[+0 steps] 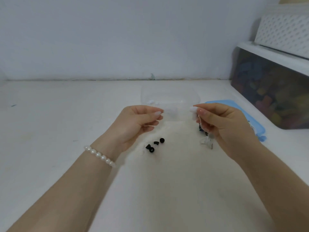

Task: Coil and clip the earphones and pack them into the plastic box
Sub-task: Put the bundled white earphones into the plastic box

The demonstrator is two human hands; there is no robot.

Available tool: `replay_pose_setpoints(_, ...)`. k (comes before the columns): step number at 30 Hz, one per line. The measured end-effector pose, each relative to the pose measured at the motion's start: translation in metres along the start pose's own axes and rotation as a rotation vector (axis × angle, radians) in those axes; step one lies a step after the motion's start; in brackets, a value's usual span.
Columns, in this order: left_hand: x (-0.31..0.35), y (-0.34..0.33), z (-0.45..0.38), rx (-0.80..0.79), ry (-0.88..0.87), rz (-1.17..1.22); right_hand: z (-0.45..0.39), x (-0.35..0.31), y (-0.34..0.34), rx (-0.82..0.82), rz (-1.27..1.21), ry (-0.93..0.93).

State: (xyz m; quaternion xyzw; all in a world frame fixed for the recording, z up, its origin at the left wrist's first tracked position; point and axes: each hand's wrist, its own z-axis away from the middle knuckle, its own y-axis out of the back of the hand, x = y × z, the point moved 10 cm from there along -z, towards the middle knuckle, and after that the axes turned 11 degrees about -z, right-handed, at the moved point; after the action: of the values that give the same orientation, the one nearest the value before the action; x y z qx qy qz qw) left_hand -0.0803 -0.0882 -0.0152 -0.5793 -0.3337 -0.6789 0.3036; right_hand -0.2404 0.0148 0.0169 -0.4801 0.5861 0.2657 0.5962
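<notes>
Right hand [222,124] pinches a white earbud [192,109] above the worktop [66,123]; left hand [133,124] raised near the clear plastic box [170,96].

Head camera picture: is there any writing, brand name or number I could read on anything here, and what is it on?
None can be read.
The clear plastic box, its blue lid and the white earphone in the right hand show no print.
The dark storage bin shows only blurred coloured shapes inside, nothing legible.

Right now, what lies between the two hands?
In the head view, the clear plastic box shows between the left hand and right hand; black ear tips lie on the table below.
</notes>
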Motion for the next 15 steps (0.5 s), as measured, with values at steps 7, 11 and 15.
replay_pose_setpoints(7, 0.005, 0.014, -0.005, 0.107, -0.122, -0.367, -0.009, -0.014, 0.006, 0.044, -0.049, 0.008)
replay_pose_setpoints(11, 0.012, -0.006, -0.002, 0.043, -0.202, -0.332, -0.016, -0.027, -0.004, 0.065, -0.089, 0.009)
replay_pose_setpoints(15, 0.015, -0.038, 0.000, -0.066, -0.248, -0.295, -0.020, -0.024, -0.030, 0.005, -0.318, -0.083)
